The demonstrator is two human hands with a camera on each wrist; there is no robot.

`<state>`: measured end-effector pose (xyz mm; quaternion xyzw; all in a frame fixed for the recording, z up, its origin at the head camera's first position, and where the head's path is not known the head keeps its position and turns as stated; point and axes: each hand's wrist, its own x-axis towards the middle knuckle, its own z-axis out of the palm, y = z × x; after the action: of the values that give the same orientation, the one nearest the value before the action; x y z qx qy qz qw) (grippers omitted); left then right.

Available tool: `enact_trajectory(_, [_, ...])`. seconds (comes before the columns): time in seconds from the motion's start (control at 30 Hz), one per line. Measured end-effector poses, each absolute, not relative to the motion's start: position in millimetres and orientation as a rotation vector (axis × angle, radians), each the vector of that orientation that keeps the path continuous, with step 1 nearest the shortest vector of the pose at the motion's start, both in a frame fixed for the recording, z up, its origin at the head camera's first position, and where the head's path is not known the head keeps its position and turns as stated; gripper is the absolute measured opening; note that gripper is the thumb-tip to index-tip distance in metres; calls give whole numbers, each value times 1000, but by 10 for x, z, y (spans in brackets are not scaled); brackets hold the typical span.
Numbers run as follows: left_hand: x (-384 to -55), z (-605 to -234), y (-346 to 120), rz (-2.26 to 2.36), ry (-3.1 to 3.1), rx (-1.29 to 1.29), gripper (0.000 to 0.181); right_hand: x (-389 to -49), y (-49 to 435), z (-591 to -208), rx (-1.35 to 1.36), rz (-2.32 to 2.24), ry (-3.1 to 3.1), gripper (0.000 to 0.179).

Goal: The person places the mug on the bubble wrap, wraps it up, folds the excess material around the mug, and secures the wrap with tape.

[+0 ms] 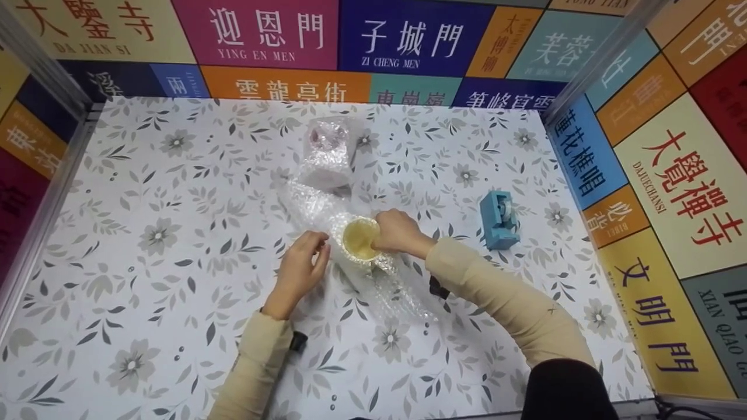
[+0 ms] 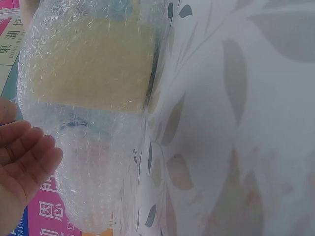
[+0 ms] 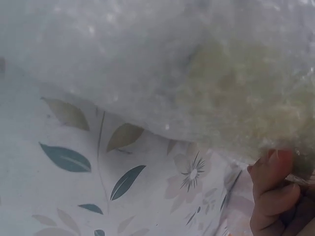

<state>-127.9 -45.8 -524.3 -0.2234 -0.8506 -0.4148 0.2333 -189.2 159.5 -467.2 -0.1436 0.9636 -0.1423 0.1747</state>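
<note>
A pale yellow cup (image 1: 360,234) stands upright on the table, its open top facing up and bubble wrap (image 1: 402,291) around its side. Through the wrap, the left wrist view shows the yellow wall (image 2: 91,64) of the cup. At the cup's right rim, my right hand (image 1: 400,232) has curled fingers and grips the wrap's edge; part of the grip is hidden. Its curled fingers (image 3: 275,172) also show against the plastic in the right wrist view. To the left of the cup, my left hand (image 1: 300,268) hovers apart from it, fingers loosely bent and holding nothing.
Behind the cup lies another bubble-wrapped item (image 1: 328,154), its contents unclear. A blue tape dispenser (image 1: 499,220) stands on the right of the floral table covering (image 1: 157,291). Panels with printed characters (image 1: 408,38) border the back and sides.
</note>
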Motion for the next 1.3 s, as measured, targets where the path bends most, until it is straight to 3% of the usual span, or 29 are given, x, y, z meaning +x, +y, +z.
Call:
enact_trajectory(0.2, [-1314, -5257, -537, -1240, -2452, -292, 16, -1886, 1568, -4658, -387, -384, 2731, 16])
enact_trajectory(0.53, [-1381, -5326, -713, -1669, -2604, 423, 55, -1903, 1580, -4669, -489, -382, 2726, 11])
enact_trajectory(0.63, [-1412, -5345, -759, -1848, -2485, 632, 60, -1928, 1587, -4668, -522, -375, 2693, 8])
enact_trajectory(0.8, [-1462, -5318, -823, -2331, -2018, 917, 58, -1971, 1598, -4646, -631, -343, 2633, 18])
enact_trajectory(1.0, [-1477, -5322, -862, -2538, -1705, 1050, 48, -1988, 1612, -4636, -714, -337, 2613, 15])
enact_trajectory(1.2, [-1464, -5418, -884, -2534, -1659, 1023, 49, -1977, 1614, -4642, -774, -304, 2632, 16])
enact_trajectory(1.3, [-1451, -5462, -902, -2520, -1646, 1015, 41, -1974, 1608, -4645, -785, -300, 2632, 16])
